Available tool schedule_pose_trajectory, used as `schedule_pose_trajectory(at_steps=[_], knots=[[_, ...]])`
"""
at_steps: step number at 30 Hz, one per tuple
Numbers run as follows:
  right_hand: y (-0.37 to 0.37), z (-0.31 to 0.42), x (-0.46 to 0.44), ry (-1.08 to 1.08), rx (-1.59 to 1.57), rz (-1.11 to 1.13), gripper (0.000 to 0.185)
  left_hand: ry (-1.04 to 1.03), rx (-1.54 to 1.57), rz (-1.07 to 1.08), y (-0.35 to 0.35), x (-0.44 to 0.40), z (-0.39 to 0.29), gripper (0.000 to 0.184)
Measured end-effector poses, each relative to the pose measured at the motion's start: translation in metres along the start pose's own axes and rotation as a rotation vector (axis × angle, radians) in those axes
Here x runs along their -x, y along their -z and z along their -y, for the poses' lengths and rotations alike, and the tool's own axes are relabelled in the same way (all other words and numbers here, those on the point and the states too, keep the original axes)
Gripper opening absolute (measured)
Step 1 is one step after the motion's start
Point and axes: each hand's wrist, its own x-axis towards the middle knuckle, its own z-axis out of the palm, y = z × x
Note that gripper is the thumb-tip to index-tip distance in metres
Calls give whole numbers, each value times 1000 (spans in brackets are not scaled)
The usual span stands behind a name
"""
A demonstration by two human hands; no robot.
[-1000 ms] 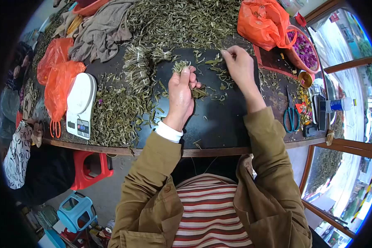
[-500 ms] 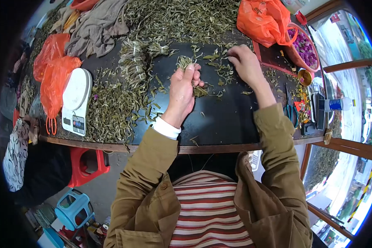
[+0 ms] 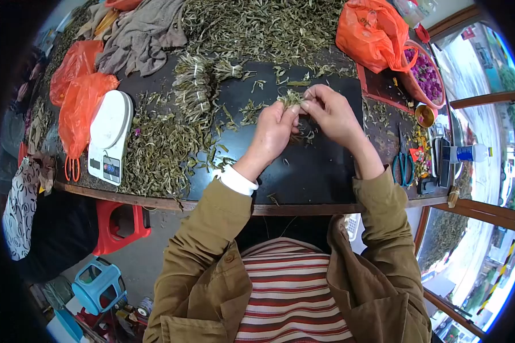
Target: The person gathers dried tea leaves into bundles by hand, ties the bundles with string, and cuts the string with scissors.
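My left hand is closed around a small bundle of dried leaves, with pale stem ends sticking up past the thumb. Against the bundle's right side, my right hand pinches with thumb and forefinger; any fine strand between them is too small to make out. Tied leaf bundles lie stacked to the left, and a single tied bundle rests beside them. Loose leaves are scattered on the dark tabletop around my hands.
A white scale and orange bags stand left beside a leaf pile. More leaves cover the back. At right are an orange bag, a basket of purple flowers, a brass bowl and scissors.
My right hand has moved left and down from the loose leaves to the bundle, and its fingers have closed there. My left hand has shifted slightly right, still gripping the bundle.
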Motion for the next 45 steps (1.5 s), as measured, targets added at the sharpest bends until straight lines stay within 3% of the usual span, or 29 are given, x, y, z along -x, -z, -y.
schedule_pose_trajectory(at_steps=[5,10,14,19,24,26,27,29,35,39,42,44,45], knots=[[-14,-22,-37,-197,368,-255,15,142,257,-25,3,-1,-13,17],[-42,-36,-45,80,520,-363,14,117,433,-286,6,-7,-9,16],[-35,7,-4,-175,-137,-154,9,35,343,-271,-2,-3,-8,16],[-29,35,14,-148,-406,-116,10,62,11,-285,4,1,-10,16],[-16,-5,4,-292,-738,-222,12,42,436,-135,-1,1,-17,17],[-10,-19,4,-237,-285,-356,12,-16,315,-176,2,-2,-13,17],[-11,-30,7,-237,-283,-356,12,-69,201,-221,3,-2,-9,18],[-16,-49,11,-134,162,-268,13,-175,-29,-308,6,-5,-2,19],[-21,-28,-6,-42,54,-305,9,-298,219,-519,10,-8,-9,19],[-31,-24,-14,-42,91,-295,10,-88,656,-457,22,-4,-7,18],[-51,-22,-19,21,88,-293,9,-41,623,-428,18,-2,-5,18],[-68,-17,-24,175,389,-317,7,-15,583,-393,18,-3,-8,18],[-70,-13,-25,176,385,-320,7,-17,578,-393,18,-4,-9,18]])
